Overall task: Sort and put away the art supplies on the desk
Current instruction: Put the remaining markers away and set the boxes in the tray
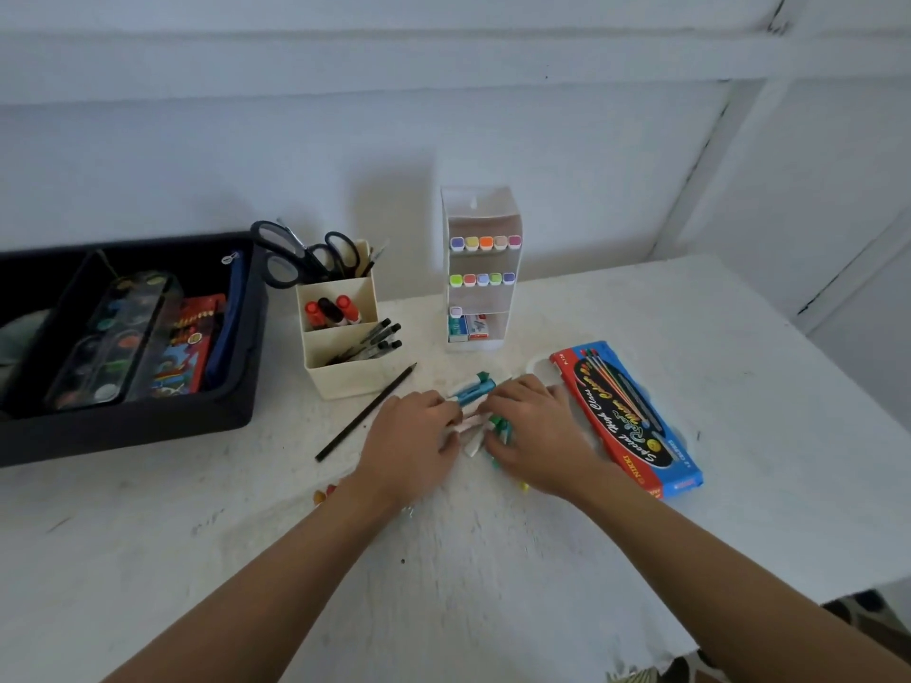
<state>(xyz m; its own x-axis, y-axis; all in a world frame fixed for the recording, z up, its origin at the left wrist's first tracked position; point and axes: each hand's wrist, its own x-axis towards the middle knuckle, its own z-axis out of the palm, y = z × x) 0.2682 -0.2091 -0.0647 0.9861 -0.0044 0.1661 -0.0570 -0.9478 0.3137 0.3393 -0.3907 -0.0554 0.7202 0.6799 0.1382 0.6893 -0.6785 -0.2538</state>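
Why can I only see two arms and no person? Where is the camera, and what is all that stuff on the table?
The camera sits on the person's head and looks down, so you see only their arms. The left hand and right hand curl round a bunch of markers on the white table. Nearby are a black pencil, a cream pen holder with scissors, a white marker rack, a red and blue colour box, and a black tray with paints.
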